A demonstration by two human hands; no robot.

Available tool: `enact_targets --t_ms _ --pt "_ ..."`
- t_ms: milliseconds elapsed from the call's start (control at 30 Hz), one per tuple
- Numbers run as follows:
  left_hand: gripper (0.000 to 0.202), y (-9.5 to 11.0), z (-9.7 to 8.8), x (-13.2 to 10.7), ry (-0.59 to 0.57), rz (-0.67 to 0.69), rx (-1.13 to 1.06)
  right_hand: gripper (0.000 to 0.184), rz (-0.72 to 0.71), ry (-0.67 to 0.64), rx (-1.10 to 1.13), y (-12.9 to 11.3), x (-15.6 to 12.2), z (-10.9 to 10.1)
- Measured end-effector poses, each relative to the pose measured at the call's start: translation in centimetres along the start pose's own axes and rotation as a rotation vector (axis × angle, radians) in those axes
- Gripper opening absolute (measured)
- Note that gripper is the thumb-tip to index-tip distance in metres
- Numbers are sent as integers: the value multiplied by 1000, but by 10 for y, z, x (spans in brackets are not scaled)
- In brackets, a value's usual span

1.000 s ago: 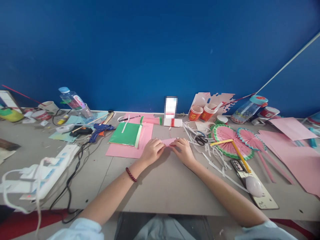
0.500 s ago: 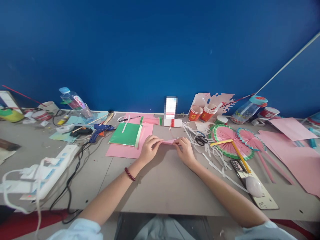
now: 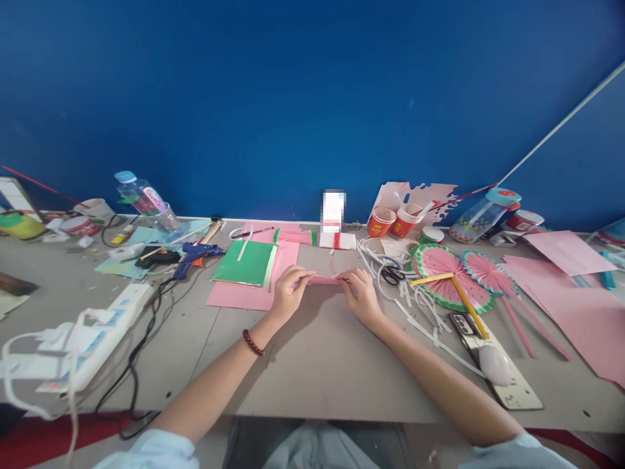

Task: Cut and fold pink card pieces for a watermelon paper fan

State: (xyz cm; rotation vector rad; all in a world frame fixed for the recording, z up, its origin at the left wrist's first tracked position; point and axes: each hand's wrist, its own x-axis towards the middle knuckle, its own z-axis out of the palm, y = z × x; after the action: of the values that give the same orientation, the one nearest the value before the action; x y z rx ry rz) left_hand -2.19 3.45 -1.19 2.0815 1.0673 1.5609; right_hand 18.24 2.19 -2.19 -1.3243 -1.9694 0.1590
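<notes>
A narrow piece of pink paper (image 3: 326, 280) stretches between my two hands above the grey table. My left hand (image 3: 291, 290) pinches its left end, and my right hand (image 3: 359, 292) pinches the right end. Fingers hide both ends of the paper. Left of my left hand, a green paper pack (image 3: 244, 264) lies on a pink sheet (image 3: 237, 297). Black-handled scissors (image 3: 392, 274) rest among white paper strips (image 3: 428, 303) to the right of my right hand. Farther right are a watermelon-patterned paper fan (image 3: 437, 264) and a smaller pink fan (image 3: 491, 273).
A blue glue gun (image 3: 195, 257), its black cable and a white power strip (image 3: 105, 335) occupy the left. Red paper cups (image 3: 381, 223) stand at the back beside a small blurred-out screen (image 3: 333, 210). A phone (image 3: 512, 378) and pink sheets (image 3: 576, 306) lie to the right.
The pink paper between my hands has tilted slightly and shows a wider face. My left hand has shifted a little to the left; both hands keep their pinch.
</notes>
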Motion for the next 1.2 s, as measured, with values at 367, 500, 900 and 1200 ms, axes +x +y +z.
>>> enact_targets --t_ms 367,500,900,1200 --pt "10 10 -4 -8 -144 242 299 24 -10 145 -193 -5 -5 -5" --pt "14 10 3 -13 -258 143 151 24 -142 119 -258 -8 -10 -6" --pt "30 17 5 -10 -273 -182 23 25 -447 24 -95 -25 -8 -3" --pt "37 15 -1 -4 -489 -345 -187 27 -178 302 97 -17 -7 -10"
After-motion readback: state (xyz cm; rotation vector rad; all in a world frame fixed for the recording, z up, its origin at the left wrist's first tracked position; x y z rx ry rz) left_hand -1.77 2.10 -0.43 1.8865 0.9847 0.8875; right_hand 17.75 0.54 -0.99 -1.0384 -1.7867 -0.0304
